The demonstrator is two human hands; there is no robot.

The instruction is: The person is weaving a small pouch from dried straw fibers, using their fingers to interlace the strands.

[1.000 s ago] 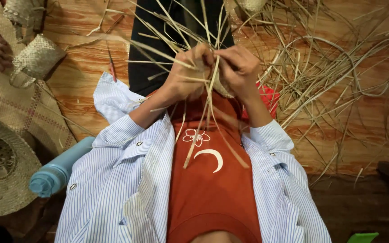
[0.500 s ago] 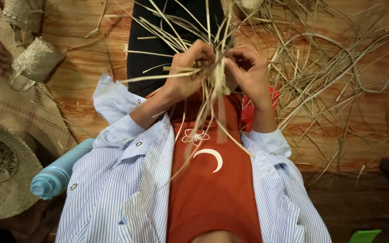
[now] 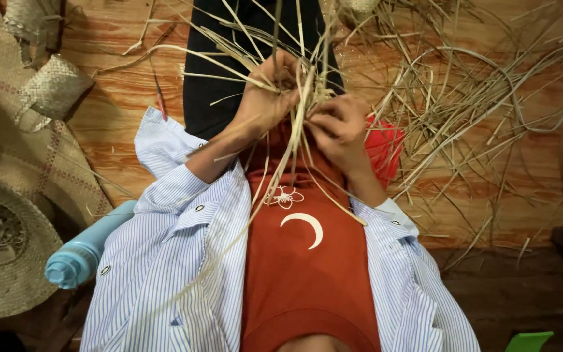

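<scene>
I hold a small woven piece of pale straw strips (image 3: 304, 88) above my lap, over my orange shirt and dark trousers. My left hand (image 3: 265, 98) grips the bundle from the left, its fingers closed round several strips that fan upward and leftward. My right hand (image 3: 340, 127) pinches strips just below and right of it, thumb and fingers pressed together. Long loose ends hang down over my chest. The middle of the weaving is hidden between my fingers.
A tangle of loose straw (image 3: 483, 98) covers the wooden floor (image 3: 125, 72) to the right. Woven mats and a small woven pouch (image 3: 53, 91) lie at the left, with a straw hat (image 3: 4, 254) and a light blue bottle (image 3: 83, 251). A red object (image 3: 386, 146) sits behind my right wrist.
Both hands shifted: the left rose and moved right onto the bundle, while the right dropped slightly lower. The strips fan out differently now.
</scene>
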